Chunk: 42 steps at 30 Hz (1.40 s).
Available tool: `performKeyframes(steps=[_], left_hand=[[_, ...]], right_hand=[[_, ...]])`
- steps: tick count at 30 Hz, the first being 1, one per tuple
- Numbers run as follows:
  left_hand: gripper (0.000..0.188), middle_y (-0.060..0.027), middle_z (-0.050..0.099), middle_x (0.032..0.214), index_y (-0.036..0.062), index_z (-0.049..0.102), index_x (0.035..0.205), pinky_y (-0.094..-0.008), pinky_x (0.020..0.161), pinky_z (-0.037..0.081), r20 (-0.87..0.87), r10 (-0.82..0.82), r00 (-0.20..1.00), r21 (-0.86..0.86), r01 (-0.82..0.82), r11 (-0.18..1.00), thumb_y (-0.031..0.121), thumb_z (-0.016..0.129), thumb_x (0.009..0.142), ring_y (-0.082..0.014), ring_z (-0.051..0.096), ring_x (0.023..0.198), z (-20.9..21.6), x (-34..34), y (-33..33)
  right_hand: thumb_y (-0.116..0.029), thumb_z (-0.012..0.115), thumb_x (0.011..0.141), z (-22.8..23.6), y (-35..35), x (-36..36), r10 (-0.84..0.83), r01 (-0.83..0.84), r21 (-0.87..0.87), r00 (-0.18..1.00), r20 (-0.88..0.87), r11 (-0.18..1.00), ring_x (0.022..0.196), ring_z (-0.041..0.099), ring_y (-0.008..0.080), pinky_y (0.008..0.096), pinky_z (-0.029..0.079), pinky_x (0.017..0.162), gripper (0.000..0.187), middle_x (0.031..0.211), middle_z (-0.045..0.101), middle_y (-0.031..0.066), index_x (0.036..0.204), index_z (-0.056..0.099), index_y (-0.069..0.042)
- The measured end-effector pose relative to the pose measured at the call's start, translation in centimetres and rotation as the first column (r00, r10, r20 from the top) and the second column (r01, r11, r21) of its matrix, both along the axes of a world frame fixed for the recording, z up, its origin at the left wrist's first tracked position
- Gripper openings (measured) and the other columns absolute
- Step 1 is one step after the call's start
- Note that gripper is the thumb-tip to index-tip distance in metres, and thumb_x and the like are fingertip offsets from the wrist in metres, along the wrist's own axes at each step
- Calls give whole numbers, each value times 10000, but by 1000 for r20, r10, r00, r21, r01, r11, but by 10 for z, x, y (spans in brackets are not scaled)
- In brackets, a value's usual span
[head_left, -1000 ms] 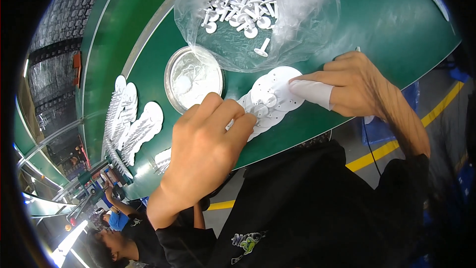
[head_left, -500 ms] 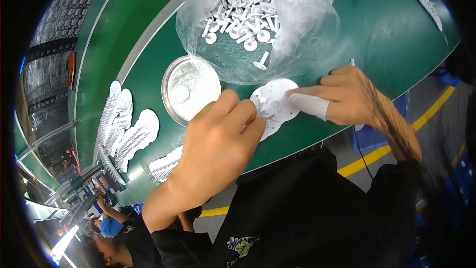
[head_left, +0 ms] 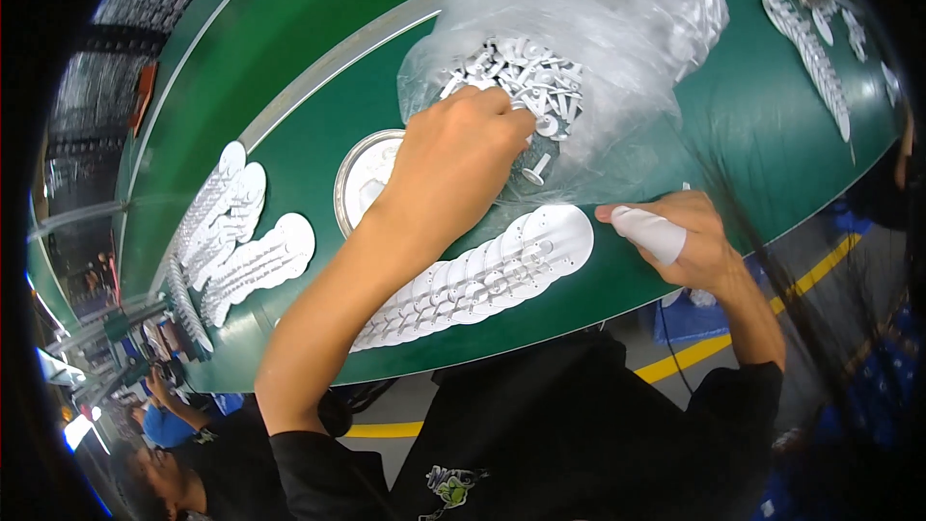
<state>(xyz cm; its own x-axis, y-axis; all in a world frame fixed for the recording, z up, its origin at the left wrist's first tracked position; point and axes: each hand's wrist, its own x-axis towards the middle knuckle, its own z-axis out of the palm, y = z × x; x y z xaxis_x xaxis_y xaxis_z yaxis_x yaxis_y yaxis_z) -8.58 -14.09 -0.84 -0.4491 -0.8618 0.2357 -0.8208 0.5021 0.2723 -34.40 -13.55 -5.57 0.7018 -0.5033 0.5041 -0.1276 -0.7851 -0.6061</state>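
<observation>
My left hand (head_left: 468,140) is at the mouth of a clear plastic bag (head_left: 627,58), over a heap of small white stemmed discs (head_left: 545,77). Its fingers curl down and their tips are hidden, so what they hold does not show. One loose stemmed disc (head_left: 537,170) lies nearer the bag's front edge. My right hand (head_left: 685,236), with a white wrap on one digit, rests by the right end of an overlapping row of round white plates (head_left: 482,275). Its foremost digits stretch toward the row, and nothing shows between them. My left forearm covers the row's left part.
A round metal-rimmed dish (head_left: 345,195) stands partly behind my left forearm. More overlapping rows of white plates (head_left: 260,270) lie at the left of the green table (head_left: 463,352), and another row (head_left: 812,58) at the far right. Other people (head_left: 174,468) sit at the lower left.
My left hand has moved from the plates up and away to the heap in the bag. My right hand has drawn back from the top plate. The view has shifted, uncovering more of the row.
</observation>
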Motion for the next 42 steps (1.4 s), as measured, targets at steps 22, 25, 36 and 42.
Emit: performKeyframes(steps=[22, 25, 36, 42], left_hand=[[195, -179, 654, 878, -38, 685, 794, -274, 611, 513, -801, 255, 541, -53, -490, 870, -154, 667, 638, -225, 653, 708, 39, 146, 152], [209, -168, 658, 876, -29, 686, 806, -280, 615, 515, -821, 301, 485, -20, -552, 834, -149, 682, 635, -221, 651, 706, 33, 145, 156], [115, -141, 653, 765, 28, 624, 749, -290, 586, 462, -758, 436, 484, 87, -588, 804, -39, 659, 663, -214, 593, 644, 37, 140, 154], [256, -123, 674, 897, -23, 697, 900, -251, 539, 402, -773, 161, 613, -167, -442, 881, -99, 724, 657, -176, 531, 617, 17, 133, 143]], right_hand=[[38, 571, 696, 52, -27, 196, 173, -271, -129, 847, -503, 954, 664, 638, 286, 338, 515, 557, 429, 771, 633, 114, 1116, 625, -30], [-19, 641, 642, 37, -31, 201, 232, -348, -221, 877, -421, 911, 659, 635, 239, 319, 505, 501, 475, 813, 618, 93, 1117, 615, -15], [-27, 647, 601, 43, -30, 204, 244, -394, -150, 780, -577, 907, 709, 602, 252, 337, 503, 534, 543, 860, 601, 114, 1142, 611, 6], [16, 617, 744, 63, -32, 183, 388, -353, 161, 824, -412, 922, 867, 657, 293, 330, 532, 696, 399, 996, 655, 165, 1143, 613, 19]])
